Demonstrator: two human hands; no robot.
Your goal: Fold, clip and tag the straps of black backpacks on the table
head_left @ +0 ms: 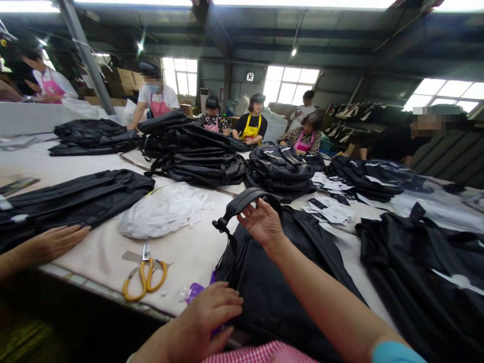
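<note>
A black backpack (264, 282) lies on the table in front of me. My right hand (262, 224) is closed on its shoulder strap (245, 200), which it lifts in an arch above the bag. A black buckle (220, 225) hangs at the strap's lower end. My left hand (207, 317) rests at the bag's near left edge, fingers curled over a purple object (194, 291). Purple shows above the hand and between thumb and fingers; its kind is mostly hidden. Yellow-handled scissors (145, 277) lie left of my left hand.
A co-worker's hand (62, 243) lies beside another black bag (94, 196) at left. White strips (162, 209) form a heap beyond the scissors. Stacked black backpacks (204, 156) stand at the back, white tags (330, 209) lie right of centre, and more bags (423, 262) lie at right.
</note>
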